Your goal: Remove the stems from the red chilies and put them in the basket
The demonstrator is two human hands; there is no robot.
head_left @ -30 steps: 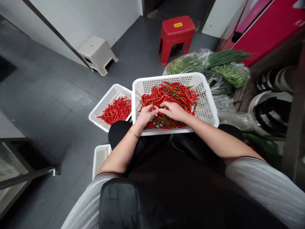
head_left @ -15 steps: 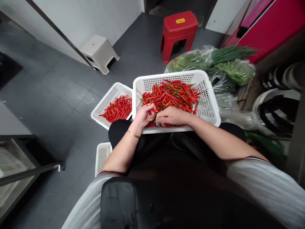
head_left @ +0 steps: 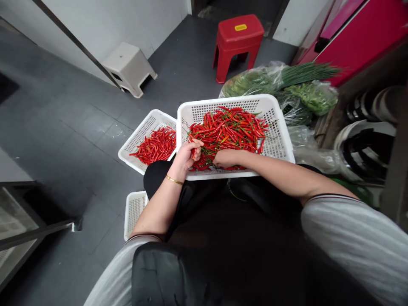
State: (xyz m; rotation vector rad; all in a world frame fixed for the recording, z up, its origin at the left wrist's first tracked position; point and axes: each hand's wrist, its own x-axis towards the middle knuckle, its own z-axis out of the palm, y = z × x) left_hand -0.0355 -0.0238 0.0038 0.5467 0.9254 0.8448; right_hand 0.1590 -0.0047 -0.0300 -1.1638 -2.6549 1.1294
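A white perforated basket [head_left: 277, 146] rests across my lap, heaped with red chilli peppers [head_left: 234, 127] that still have green stems. My left hand [head_left: 188, 154], with a gold bangle at its wrist, is closed on a red chilli pepper [head_left: 194, 154] near the basket's left front corner. Down in the front of the heap is my right hand [head_left: 228, 158], its fingers curled and mostly hidden among the chillies; what they hold does not show. Left of the lap basket, a second white basket [head_left: 130, 146] contains a smaller pile of red chillies [head_left: 156, 145], seemingly without stems.
Another white basket [head_left: 135, 208] stands on the floor by my left leg. A grey stool [head_left: 129, 63] and a red stool [head_left: 239, 38] stand ahead. Bagged greens [head_left: 255, 80] lie beyond the lap basket, with stacked round containers [head_left: 366, 148] at the right.
My hands have drawn apart: the left moved slightly left with a chilli, the right went down into the heap. The view has shifted a little.
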